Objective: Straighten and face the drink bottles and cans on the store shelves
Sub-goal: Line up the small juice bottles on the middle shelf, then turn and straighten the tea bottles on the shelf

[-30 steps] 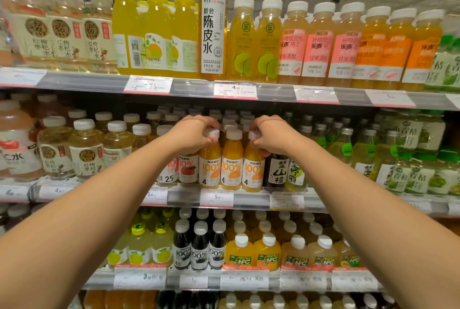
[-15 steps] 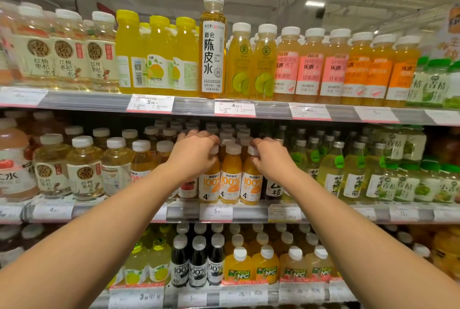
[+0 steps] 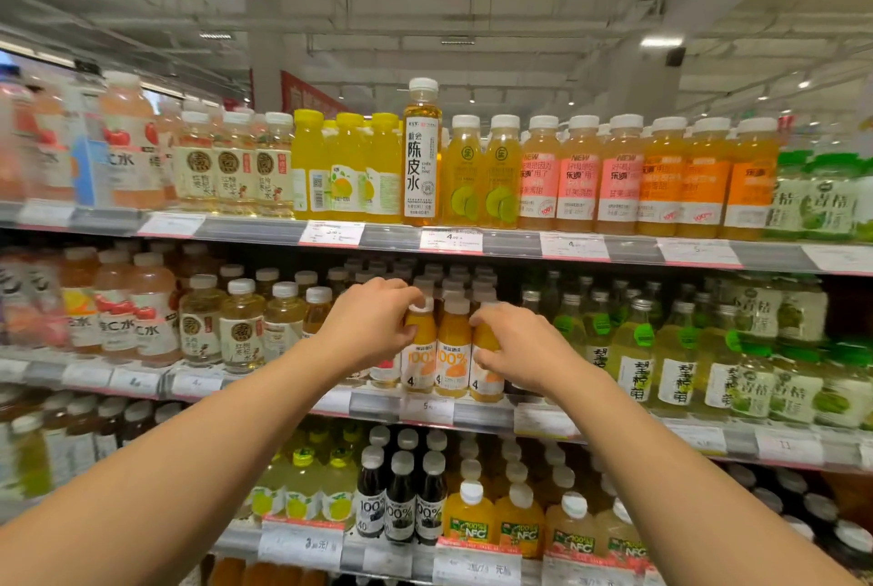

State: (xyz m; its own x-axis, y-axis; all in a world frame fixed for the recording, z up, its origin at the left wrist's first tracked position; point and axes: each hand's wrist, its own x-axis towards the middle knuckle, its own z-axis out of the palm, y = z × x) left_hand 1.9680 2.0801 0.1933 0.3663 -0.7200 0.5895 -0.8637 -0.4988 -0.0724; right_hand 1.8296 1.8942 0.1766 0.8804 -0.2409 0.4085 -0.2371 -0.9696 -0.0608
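Two bare arms; no sleeves; left hand (image 3: 373, 325) and right hand (image 3: 524, 351) wear no gloves, rings or watches.

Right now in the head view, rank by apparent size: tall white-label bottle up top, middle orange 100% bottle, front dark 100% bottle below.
1. tall white-label bottle
2. middle orange 100% bottle
3. front dark 100% bottle

2 and 3 look close; wide-angle view makes that unsure.

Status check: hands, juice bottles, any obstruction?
Left hand grips left orange juice bottle. Right hand grips right orange juice bottle. Middle bottle untouched. Nothing blocking.
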